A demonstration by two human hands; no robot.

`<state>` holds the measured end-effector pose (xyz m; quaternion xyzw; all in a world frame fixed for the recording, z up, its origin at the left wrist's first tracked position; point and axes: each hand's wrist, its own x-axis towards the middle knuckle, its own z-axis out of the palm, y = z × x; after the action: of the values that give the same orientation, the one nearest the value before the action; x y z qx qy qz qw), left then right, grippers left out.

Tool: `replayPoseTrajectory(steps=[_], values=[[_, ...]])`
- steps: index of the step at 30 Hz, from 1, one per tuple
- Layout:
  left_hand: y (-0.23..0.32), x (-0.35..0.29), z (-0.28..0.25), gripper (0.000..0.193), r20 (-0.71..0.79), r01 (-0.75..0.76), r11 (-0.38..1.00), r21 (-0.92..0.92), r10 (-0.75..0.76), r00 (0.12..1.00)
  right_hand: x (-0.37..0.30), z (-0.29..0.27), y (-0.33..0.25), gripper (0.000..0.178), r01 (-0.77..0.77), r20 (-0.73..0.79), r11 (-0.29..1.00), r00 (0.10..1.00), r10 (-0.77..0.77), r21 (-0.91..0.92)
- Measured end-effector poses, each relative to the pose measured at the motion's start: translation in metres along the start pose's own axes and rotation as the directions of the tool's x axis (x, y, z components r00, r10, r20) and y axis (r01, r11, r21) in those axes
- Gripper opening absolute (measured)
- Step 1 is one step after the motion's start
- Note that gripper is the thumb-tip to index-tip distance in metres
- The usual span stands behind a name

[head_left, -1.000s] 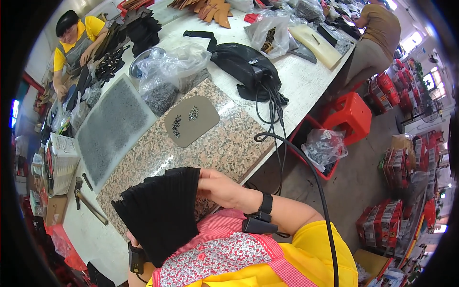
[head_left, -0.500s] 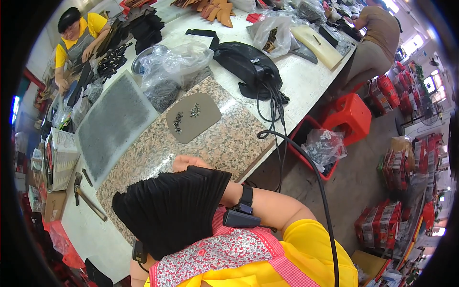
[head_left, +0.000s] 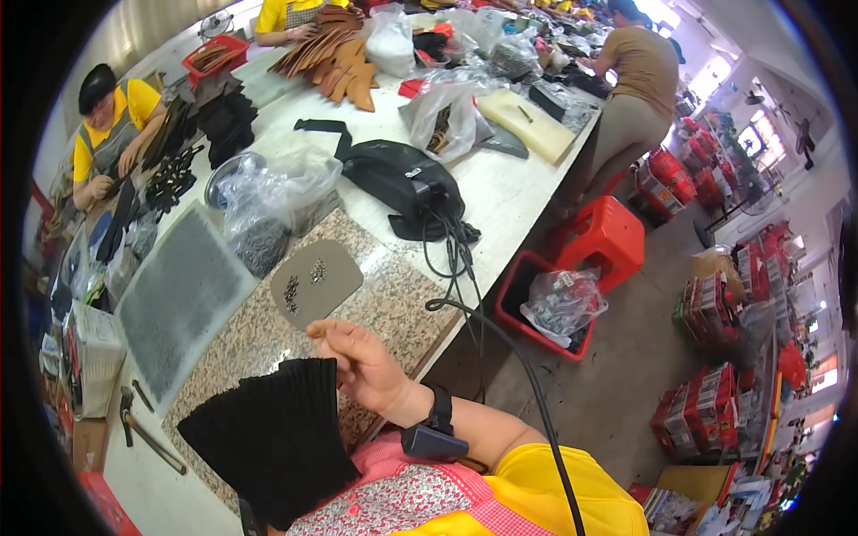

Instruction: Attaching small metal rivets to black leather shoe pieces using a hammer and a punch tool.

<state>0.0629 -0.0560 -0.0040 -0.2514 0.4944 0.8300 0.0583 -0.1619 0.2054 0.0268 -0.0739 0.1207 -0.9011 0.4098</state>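
Note:
A thick, fanned stack of black flat pieces (head_left: 268,438) rises in front of my body, above the edge of a speckled stone slab (head_left: 393,308). My left hand is hidden behind this stack; it supports the stack from below, while the wrist band shows at the lower edge. Beside the stack's upper right corner is my right hand (head_left: 362,362), its fingers curled and pinched together. Whatever they hold, if anything, is too small to make out. Just beyond the fingertips lies a brown rounded board (head_left: 335,286) bearing two small heaps of metal studs (head_left: 291,295).
A grey mat (head_left: 183,299) and a hammer (head_left: 147,438) lie left of the slab. Clear plastic bags (head_left: 286,192) and a black pouch with cables (head_left: 402,183) stand beyond. A red stool (head_left: 599,237) and red crate (head_left: 536,313) stand right. Co-workers (head_left: 112,134) work at the far tables.
My right hand has come out from behind the stack to its right side, fingers curled. The stack has shifted left and lower. The whole view has swung, with more of the far table showing.

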Motion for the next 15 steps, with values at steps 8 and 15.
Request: replayPoseTrajectory(steps=[8, 15], values=[[0.004, 0.013, 0.012, 0.121, 0.023, 0.028, 0.999, -0.022, -0.027, 0.999, -0.002, 0.0, -0.012, 0.044, -0.246, 0.0, 0.863, 0.962, 0.274, -0.441], [0.007, 0.007, 0.025, 0.121, 0.01, 0.064, 0.997, -0.035, -0.063, 0.998, 0.01, -0.05, 0.045, 0.063, -0.665, -0.079, 0.745, 0.746, 0.661, -0.05]])
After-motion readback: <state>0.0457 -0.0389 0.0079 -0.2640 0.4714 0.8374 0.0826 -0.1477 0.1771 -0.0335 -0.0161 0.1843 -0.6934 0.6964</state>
